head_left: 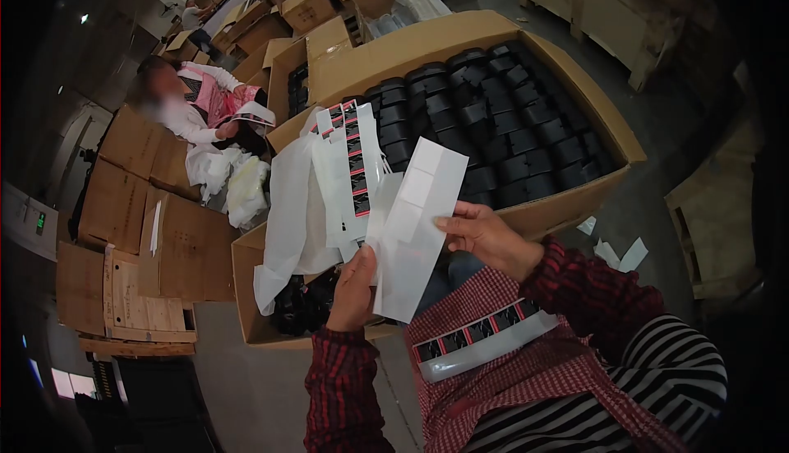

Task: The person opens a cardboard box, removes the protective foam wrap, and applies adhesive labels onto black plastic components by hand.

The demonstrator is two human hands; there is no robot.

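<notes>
My left hand is closed with the thumb on top, pinching the lower left edge of a white label sheet. A column of pale rectangles runs down its upper part. At the sheet's right edge, my right hand pinches it between thumb and fingers. Just beyond lie strips of black and red labels on white backing, over white sheeting. Another strip of black and red labels rests across my checked apron.
A large cardboard box full of black plastic parts stands in front. Below the sheeting, an open box holds black items. Stacked cartons stand left. A co-worker sits beyond, holding a sheet. Paper scraps lie right.
</notes>
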